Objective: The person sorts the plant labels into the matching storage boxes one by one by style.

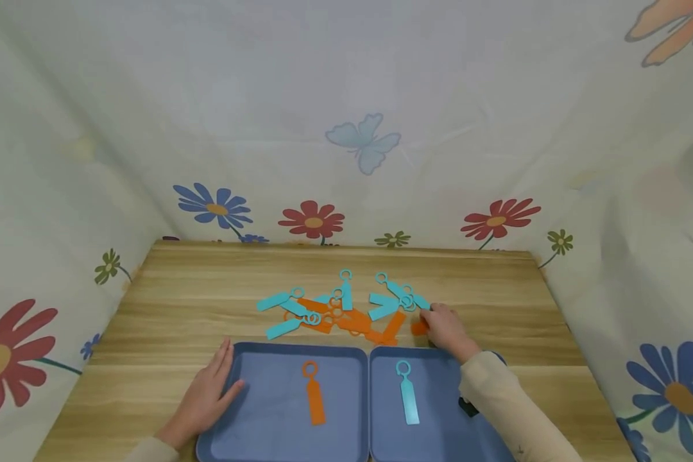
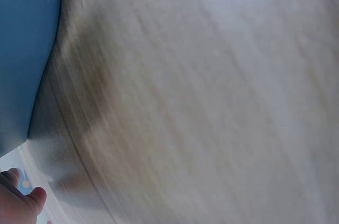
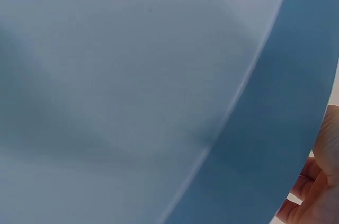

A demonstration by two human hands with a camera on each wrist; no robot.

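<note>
My left hand (image 1: 206, 391) lies at the left rim of the left blue tray (image 1: 300, 347), fingers straight and thumb at the rim. An orange ring-topped tag (image 1: 316, 404) lies in that tray. My right hand (image 1: 447, 327) reaches over the right blue tray (image 1: 439, 443) to the right end of a loose pile. Its fingertips meet the end of a teal tag (image 1: 420, 301), and an orange tag (image 1: 418, 328) shows partly beneath the hand; whether it pinches either is hidden. In the right wrist view the fingers (image 3: 304, 187) look bent. Another teal tag (image 1: 409, 401) lies in the right tray.
Several teal and orange tags overlap behind the trays on the wooden table (image 1: 208, 276), including a teal one (image 1: 283, 328) and an orange one (image 1: 355, 321). A small black object (image 1: 468, 407) shows beside the right sleeve. Flower-printed cloth (image 1: 358, 77) surrounds the table.
</note>
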